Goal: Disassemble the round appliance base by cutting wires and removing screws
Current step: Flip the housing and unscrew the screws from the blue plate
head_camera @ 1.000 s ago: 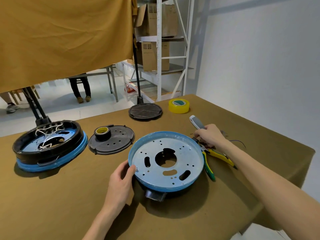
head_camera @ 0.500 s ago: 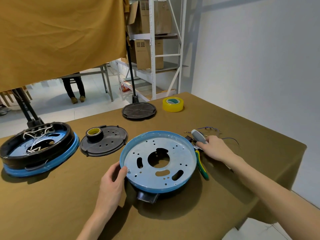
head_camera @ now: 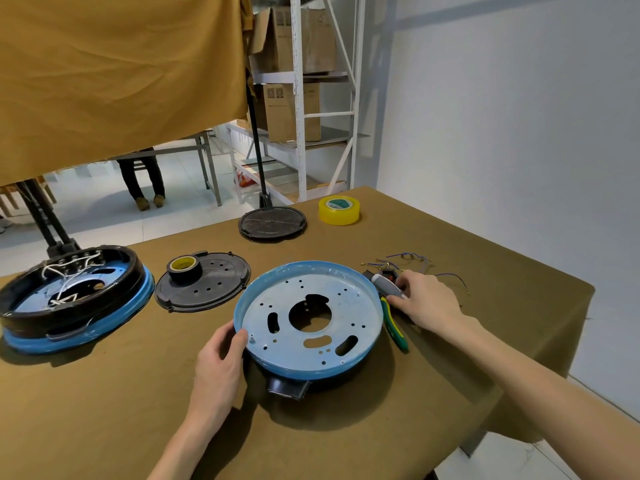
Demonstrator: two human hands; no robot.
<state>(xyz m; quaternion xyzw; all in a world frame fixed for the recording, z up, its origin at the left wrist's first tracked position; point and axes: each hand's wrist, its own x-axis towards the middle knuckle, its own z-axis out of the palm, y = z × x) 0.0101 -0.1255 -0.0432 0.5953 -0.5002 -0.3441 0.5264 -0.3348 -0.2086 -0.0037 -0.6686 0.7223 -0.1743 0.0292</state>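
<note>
Left hand [head_camera: 221,358] gripped the near-left rim of the round appliance base [head_camera: 308,320], thumb hooked over the blue edge beside a single upright screw [head_camera: 251,338], fingers curled round the outside. That base sat on the brown-covered table [head_camera: 104,410] directly ahead, open face up, its pale perforated plate bare of wiring.

Right hand [head_camera: 424,301] lay just past the base's right edge, fingers closed round a grey-handled tool [head_camera: 386,289], probably a screwdriver, though its tip was hidden. Green-and-yellow cutters [head_camera: 394,327] lay under that hand against the rim.

To do this step well, I judged the tool should be lifted clear of the cutters, then set squarely on the screw while the left hand pinned the base against turning; a tilted bit would likely slip.

Loose cut wires [head_camera: 415,259] lay just beyond the right hand. Farther left sat a black cover plate [head_camera: 214,282] carrying a dark tape roll [head_camera: 183,266], and a second wired base [head_camera: 69,299]. At the far edge stood a yellow tape roll [head_camera: 339,210]; its green label was too small to read, as was the cutters' printing.
</note>
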